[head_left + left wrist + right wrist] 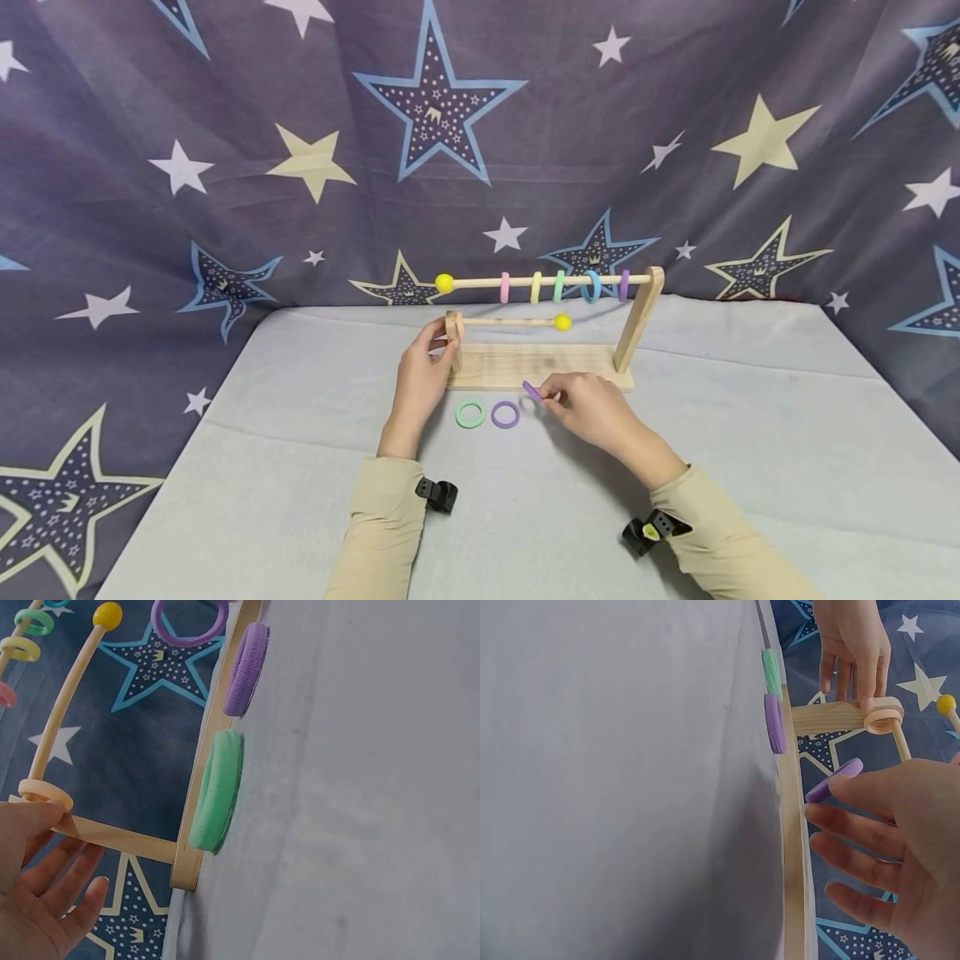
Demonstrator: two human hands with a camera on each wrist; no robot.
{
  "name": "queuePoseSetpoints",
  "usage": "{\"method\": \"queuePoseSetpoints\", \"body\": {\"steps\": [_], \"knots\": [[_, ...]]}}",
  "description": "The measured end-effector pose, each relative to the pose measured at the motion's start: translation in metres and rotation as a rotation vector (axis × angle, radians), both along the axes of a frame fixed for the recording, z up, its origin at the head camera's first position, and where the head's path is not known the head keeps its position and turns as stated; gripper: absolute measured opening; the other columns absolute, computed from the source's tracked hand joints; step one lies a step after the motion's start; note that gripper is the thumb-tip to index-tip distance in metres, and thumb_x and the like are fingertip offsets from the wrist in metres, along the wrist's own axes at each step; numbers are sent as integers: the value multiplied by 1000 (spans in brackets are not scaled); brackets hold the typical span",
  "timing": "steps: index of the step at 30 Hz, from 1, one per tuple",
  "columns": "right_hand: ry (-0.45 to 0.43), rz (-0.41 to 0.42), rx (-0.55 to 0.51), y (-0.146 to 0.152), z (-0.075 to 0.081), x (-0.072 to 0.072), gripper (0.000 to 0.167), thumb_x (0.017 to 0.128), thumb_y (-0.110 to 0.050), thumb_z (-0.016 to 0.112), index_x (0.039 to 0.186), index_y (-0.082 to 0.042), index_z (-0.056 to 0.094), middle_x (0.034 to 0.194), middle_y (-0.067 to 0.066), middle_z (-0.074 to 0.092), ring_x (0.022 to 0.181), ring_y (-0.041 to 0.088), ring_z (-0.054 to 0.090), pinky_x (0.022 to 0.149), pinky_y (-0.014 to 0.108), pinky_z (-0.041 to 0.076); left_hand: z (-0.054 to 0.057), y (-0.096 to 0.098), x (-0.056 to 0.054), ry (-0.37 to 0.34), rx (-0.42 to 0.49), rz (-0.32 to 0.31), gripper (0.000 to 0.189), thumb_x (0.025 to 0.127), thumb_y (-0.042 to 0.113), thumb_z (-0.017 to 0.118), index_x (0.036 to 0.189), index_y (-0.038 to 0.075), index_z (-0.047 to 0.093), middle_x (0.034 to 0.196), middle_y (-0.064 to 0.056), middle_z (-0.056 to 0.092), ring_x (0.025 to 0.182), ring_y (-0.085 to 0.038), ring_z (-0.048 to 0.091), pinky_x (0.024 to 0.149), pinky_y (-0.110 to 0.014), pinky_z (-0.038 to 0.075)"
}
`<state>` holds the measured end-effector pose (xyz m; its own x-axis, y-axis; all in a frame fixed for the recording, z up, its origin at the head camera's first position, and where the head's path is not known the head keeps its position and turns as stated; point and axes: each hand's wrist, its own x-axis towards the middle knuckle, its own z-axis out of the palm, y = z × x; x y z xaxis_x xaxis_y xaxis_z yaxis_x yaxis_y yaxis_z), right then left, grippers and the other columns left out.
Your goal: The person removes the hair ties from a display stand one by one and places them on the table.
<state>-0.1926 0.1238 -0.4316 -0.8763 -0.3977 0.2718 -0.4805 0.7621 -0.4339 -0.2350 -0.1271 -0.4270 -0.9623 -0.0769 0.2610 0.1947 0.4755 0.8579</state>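
A wooden stand (540,367) bears a long upper rod and a short lower rod. A peach ring (46,793) sits at the lower rod's post end. My left hand (423,375) is at that post, its thumb against the ring's edge; in the left wrist view its other fingers are spread loosely below. My right hand (596,408) pinches a purple ring (836,780) between thumb and index finger, just in front of the base. To its left a green ring (470,414) and another purple ring (506,414) lie flat on the table.
On the upper rod hang a pink ring (505,287), a yellow ring (536,287), a green ring (558,286), a blue ring (592,287) and a purple ring (624,286). Yellow balls cap both rods. A star-patterned curtain (525,208) stands behind the pale-covered table (750,417).
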Motion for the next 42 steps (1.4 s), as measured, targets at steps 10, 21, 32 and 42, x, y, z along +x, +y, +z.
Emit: {"method": "queuePoseSetpoints", "body": {"steps": [10, 21, 32, 42], "knots": [[-58, 38, 46, 10, -1, 2, 8, 85, -10, 77, 85, -17, 73, 79, -10, 68, 68, 6, 59, 61, 30, 48, -1, 0, 0, -7, -2, -6, 42, 98, 16, 63, 138, 8, 55, 131, -11, 62, 115, -26, 62, 93, -41, 50], [-94, 82, 50, 11, -5, 5, 8, 85, -11, 78, 87, -16, 73, 85, -8, 68, 72, 5, 59, 67, 26, 51, 0, 0, 1, -9, -4, 0, 43, 98, 17, 64, 139, 8, 55, 130, -11, 63, 114, -25, 62, 93, -41, 49], [-113, 71, 30, 10, -6, 4, 7, 85, -14, 79, 89, -18, 73, 85, -10, 66, 73, 4, 57, 67, 26, 49, 1, 0, 1, -11, -3, -6, 43, 99, 17, 63, 140, 7, 54, 131, -11, 62, 114, -25, 62, 93, -42, 50], [-114, 57, 12, 12, -2, 0, 8, 87, -12, 76, 94, -15, 74, 87, -7, 70, 75, 7, 61, 68, 30, 51, 1, 0, 1, -7, -10, -5, 43, 99, 18, 63, 139, 7, 54, 130, -11, 63, 114, -25, 62, 94, -42, 49]]}}
